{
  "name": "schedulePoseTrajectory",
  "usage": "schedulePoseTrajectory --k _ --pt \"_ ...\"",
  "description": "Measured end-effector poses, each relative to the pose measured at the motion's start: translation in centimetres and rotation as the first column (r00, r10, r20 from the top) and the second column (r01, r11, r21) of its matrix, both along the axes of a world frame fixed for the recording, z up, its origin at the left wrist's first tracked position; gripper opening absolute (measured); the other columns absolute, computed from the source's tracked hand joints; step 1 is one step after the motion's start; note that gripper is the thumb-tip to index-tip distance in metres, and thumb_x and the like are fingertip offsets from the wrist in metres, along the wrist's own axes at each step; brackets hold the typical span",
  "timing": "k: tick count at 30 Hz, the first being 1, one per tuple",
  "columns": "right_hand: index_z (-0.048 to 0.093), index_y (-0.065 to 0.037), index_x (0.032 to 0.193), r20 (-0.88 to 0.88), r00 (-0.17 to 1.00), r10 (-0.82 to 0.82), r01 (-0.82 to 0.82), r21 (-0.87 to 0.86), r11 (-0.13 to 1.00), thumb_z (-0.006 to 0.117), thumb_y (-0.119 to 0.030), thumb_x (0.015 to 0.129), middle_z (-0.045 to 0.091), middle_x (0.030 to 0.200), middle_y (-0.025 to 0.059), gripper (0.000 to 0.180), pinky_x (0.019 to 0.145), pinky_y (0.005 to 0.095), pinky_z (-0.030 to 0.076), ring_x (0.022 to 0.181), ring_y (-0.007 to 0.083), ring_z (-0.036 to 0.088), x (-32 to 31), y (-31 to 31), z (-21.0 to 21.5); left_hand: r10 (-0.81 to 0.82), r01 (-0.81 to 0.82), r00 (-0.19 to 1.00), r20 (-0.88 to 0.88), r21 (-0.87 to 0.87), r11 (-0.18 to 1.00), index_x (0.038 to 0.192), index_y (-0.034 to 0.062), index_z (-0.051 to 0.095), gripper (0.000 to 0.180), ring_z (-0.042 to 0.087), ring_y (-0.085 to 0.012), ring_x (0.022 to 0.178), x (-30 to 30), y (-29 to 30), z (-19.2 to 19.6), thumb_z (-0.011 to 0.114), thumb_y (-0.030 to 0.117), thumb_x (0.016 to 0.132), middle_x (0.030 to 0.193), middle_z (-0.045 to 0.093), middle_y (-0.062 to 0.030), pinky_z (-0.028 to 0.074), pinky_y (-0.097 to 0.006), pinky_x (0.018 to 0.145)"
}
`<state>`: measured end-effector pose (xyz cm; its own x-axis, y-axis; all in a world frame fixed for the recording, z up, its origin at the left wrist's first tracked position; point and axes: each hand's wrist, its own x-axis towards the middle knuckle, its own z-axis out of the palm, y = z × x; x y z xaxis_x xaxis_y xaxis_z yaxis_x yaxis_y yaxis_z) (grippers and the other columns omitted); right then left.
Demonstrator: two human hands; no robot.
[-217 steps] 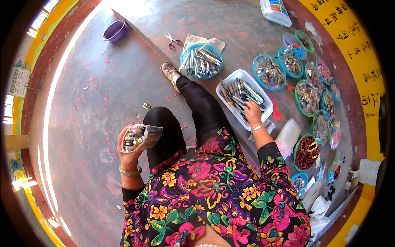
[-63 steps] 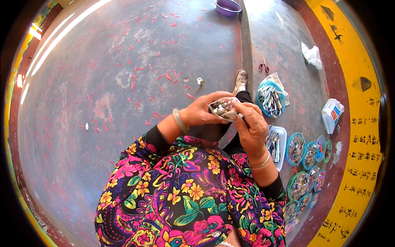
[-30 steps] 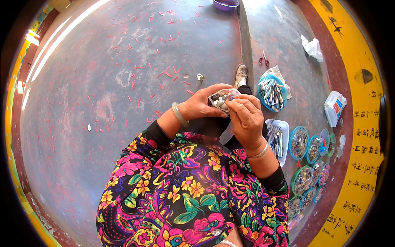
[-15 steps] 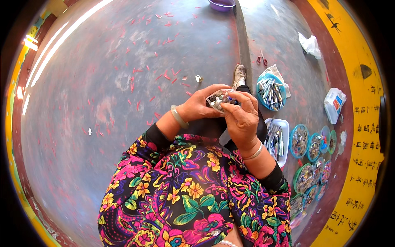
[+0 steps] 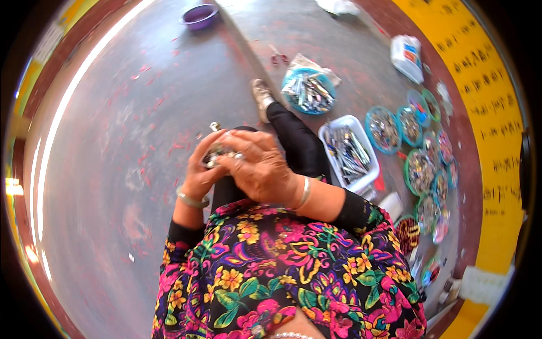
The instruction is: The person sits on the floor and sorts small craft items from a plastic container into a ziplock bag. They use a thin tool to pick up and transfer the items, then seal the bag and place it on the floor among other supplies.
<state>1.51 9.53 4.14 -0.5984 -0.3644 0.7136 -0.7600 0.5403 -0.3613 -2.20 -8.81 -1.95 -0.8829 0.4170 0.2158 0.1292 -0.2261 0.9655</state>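
Observation:
My left hand point(image 5: 200, 172) wraps round a small clear-sided container of little pale and dark pieces point(image 5: 216, 153), held over my lap. My right hand point(image 5: 262, 169) is curled over the container's top and far side, its fingers together and bent down onto it. A small whitish spot shows between the right fingers; I cannot tell if it is a piece or a ring. Most of the container is hidden by both hands. To the right of my leg stands a white tray point(image 5: 323, 133) of slim metallic pieces. Beyond it sits a blue basket point(image 5: 334, 85) heaped with similar slim pieces.
Several round baskets of small pieces, including a blue one point(image 5: 368, 130) and a green one point(image 5: 407, 169), stand at the right near the wall. Scissors point(image 5: 278, 58), a purple basin point(image 5: 200, 17) and a white bag point(image 5: 406, 59) lie farther off. Red scraps are scattered across the floor.
The view has turned to the right, so the baskets sit farther left in it. My right hand has gone from reaching into the container with its fingertips to covering it.

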Motion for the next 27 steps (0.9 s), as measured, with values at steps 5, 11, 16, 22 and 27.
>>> schedulePoseTrajectory --k 5,11,16,22,27 --pt "0.063 -0.008 0.104 -0.135 0.982 -0.132 0.135 0.014 0.991 0.059 -0.008 0.078 0.058 0.113 0.0106 0.026 0.091 0.0393 0.039 0.106 0.0268 0.056 0.8 4.6 -0.6 0.032 -0.032 0.999 0.009 -0.027 0.999 0.132 -0.0045 0.041 0.068 0.055 -0.0231 0.112 0.4 0.1 0.8 0.073 0.002 0.072 0.121 0.055 -0.016 0.044 -0.035 0.096" --pt "0.063 -0.005 0.103 0.133 0.674 -0.727 0.736 -0.031 0.676 0.06 -0.005 0.079 0.06 0.107 0.0111 0.024 0.09 0.041 0.041 0.102 0.0294 0.055 2.8 19.3 -10.8 0.065 -0.061 0.995 0.079 -0.053 0.997 0.133 -0.008 0.038 0.08 0.055 -0.0273 0.113 0.9 0.5 1.2 0.078 0.017 0.068 0.123 0.054 -0.0189 0.043 -0.037 0.098" --pt "0.066 -0.007 0.096 0.504 0.297 -0.811 0.874 0.198 0.443 0.061 -0.014 0.076 0.064 0.092 0.0138 0.022 0.083 0.0387 0.046 0.091 0.032 0.06 8.8 30.4 -22.0 0.055 -0.049 0.994 0.095 -0.064 0.997 0.131 -0.0081 0.039 0.078 0.055 -0.0279 0.112 1.0 0.9 0.7 0.077 0.017 0.069 0.121 0.054 -0.0185 0.043 -0.038 0.098" --pt "0.066 -0.007 0.099 0.498 0.303 -0.812 0.78 0.36 0.512 0.065 -0.023 0.074 0.064 0.094 0.0161 0.03 0.082 0.041 0.046 0.091 0.0332 0.059 7.7 29.9 -27.4 0.036 -0.034 0.998 0.05 -0.038 0.999 0.131 -0.0077 0.04 0.071 0.057 -0.0248 0.11 1.0 1.5 1.0 0.073 0.002 0.069 0.119 0.056 -0.0186 0.046 -0.035 0.094" --pt "0.065 -0.007 0.095 0.447 0.144 -0.883 0.675 0.608 0.418 0.066 -0.025 0.072 0.062 0.092 0.0176 0.029 0.083 0.044 0.046 0.093 0.035 0.058 3.3 26.9 -26.5 0.052 -0.052 0.994 0.099 -0.005 0.999 0.131 -0.0083 0.039 0.071 0.056 -0.0253 0.11 1.3 1.5 1.4 0.073 0.0 0.069 0.12 0.055 -0.019 0.046 -0.035 0.095"
